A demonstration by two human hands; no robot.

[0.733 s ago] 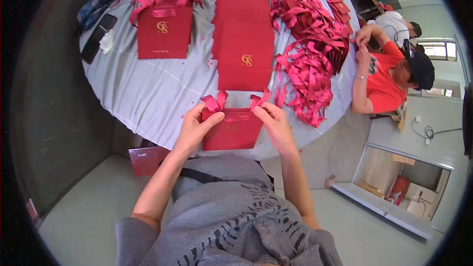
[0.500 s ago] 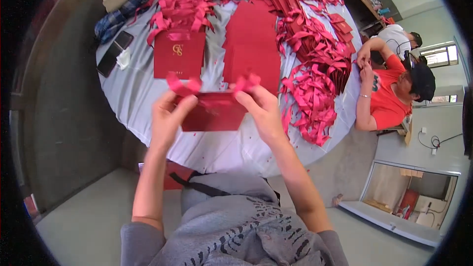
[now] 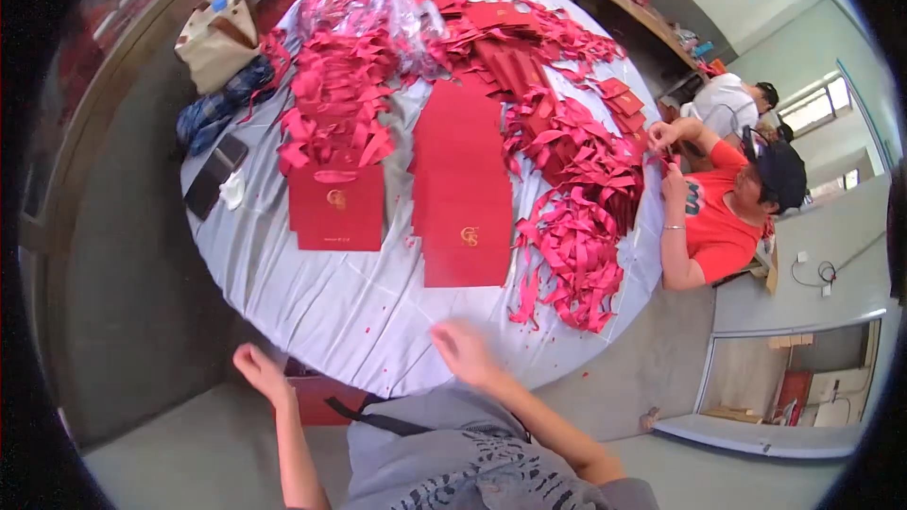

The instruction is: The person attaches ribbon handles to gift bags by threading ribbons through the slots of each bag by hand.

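Observation:
My left hand (image 3: 259, 370) is off the table's left front edge, its fingers curled together with nothing showing in them. Over the near edge of the white-covered table, my right hand (image 3: 463, 351) is smeared by motion, so its fingers cannot be read; no object shows in it. Nearest to it is an overlapping row of flat red paper bags (image 3: 465, 198), the front one bearing a gold emblem. To the left lies another row of red bags (image 3: 336, 212) with pink ribbon handles piled over its far part.
More ribboned bags (image 3: 578, 264) crowd the table's right side. Clear plastic wrap (image 3: 402, 24) lies at the back. A phone (image 3: 217, 177), crumpled white tissue (image 3: 231, 191) and cream bag (image 3: 217, 42) are at left. A co-worker in red (image 3: 723, 208) sits right. Something red (image 3: 316, 401) is below the front edge.
The red ribbon-handled bag that both hands held is out of them and not distinguishable now. My left hand moved left and down, my right hand nearer to me. The view has shifted.

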